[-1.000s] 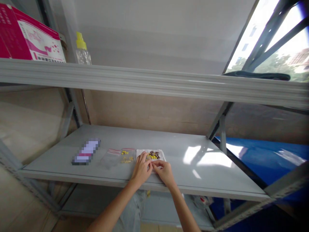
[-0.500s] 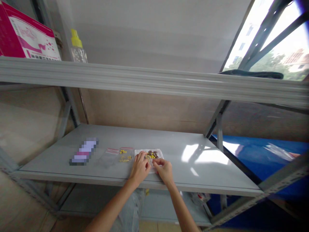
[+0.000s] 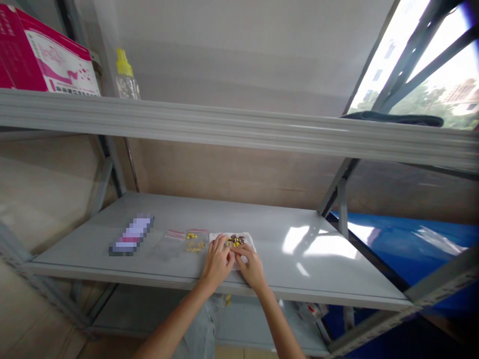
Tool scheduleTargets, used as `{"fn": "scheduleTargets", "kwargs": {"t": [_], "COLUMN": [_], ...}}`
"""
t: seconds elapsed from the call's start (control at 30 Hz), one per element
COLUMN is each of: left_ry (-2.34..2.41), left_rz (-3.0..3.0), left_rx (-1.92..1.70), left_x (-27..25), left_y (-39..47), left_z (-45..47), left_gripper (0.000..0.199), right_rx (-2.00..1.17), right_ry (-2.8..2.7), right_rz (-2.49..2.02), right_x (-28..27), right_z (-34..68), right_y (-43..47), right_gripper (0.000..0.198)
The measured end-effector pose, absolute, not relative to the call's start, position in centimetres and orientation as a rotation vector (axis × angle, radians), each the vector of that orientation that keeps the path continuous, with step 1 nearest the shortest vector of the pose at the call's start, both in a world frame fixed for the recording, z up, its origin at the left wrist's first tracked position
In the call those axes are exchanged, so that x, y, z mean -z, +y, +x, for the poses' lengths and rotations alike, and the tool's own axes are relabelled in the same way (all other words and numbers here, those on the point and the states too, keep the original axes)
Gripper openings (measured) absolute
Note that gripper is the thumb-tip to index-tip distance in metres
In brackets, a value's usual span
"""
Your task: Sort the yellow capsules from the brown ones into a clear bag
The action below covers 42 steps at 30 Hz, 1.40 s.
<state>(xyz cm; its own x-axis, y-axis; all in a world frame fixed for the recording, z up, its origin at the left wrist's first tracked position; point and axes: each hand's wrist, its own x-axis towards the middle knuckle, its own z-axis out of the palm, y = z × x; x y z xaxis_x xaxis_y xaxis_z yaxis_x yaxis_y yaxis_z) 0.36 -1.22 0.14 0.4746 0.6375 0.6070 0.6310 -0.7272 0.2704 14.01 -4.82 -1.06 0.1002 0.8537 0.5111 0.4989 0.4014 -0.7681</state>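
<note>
While clear plastic zip bags (image 3: 197,240) lie beside the white rectangular sheet (image 3: 252,242), left hand (image 3: 217,262) and right hand (image 3: 252,268) hide its near part; fingertips small, cannot tell either's grip

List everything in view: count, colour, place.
Box: 1, pink and white, upper shelf left
Bottle: 1, clear with yellow cap, right of box
Item: 1, dark, upper shelf right
Shelves: 3, grey, stacked
Phone: 1, lilac and pink (pixelated), middle shelf left
Bags: 2, clear, red-striped, right of phone
Bits: several, yellow, at right bag
Tray: 1, white, perhaps cloth, right of bags
Pieces: several, brown and yellow, on tray
Package: 1, clear and red, lower shelf right
Surface: 1, blue, right of shelves
Window: 1, bright, upper right
Left hand: 1, bare, over tray's left
Right hand: 1, bare, over tray's front
</note>
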Motion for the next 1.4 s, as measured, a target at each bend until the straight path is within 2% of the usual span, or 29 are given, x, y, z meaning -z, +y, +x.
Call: {"fn": "scheduleTargets", "kwargs": {"t": [0.3, 0.47, 0.63, 0.8, 0.9, 1.13, 1.4], "left_ry": [0.985, 0.927, 0.906, 0.906, 0.928, 1.288, 1.479], "left_rz": [2.684, 2.686, 2.697, 2.687, 2.691, 2.637, 2.607], "left_rx": [-1.159, -1.175, -1.118, -1.112, -1.122, -1.172, -1.09], "left_x": [-0.5, -0.8, -1.3, -1.4, -1.3, -0.7, -0.2], "left_y": [-1.7, -2.0, -2.4, -2.7, -2.5, -2.2, -1.7], "left_z": [0.1, 0.1, 0.0, -0.1, -0.1, 0.3, 0.3], "left_gripper": [0.02, 0.031, 0.025, 0.043, 0.045, 0.036, 0.035], "right_rx": [-0.454, -0.498, -0.6, -0.668, -0.728, -0.684, -0.682], "right_ry": [-1.574, -1.509, -1.456, -1.259, -1.11, -0.905, -0.903], "right_rz": [-1.236, -1.215, -1.218, -1.234, -1.225, -1.226, -1.249], "right_x": [1.9, 2.3, 1.8, 1.6, 1.8, 1.5, 1.7], "right_z": [14.1, 14.2, 14.1, 14.2, 14.5, 14.8, 14.8], "right_y": [-4.5, -4.2, -4.2, -4.4, -4.4, -4.7, -4.4], "right_gripper": [0.028, 0.028, 0.042, 0.054, 0.061, 0.073, 0.075]}}
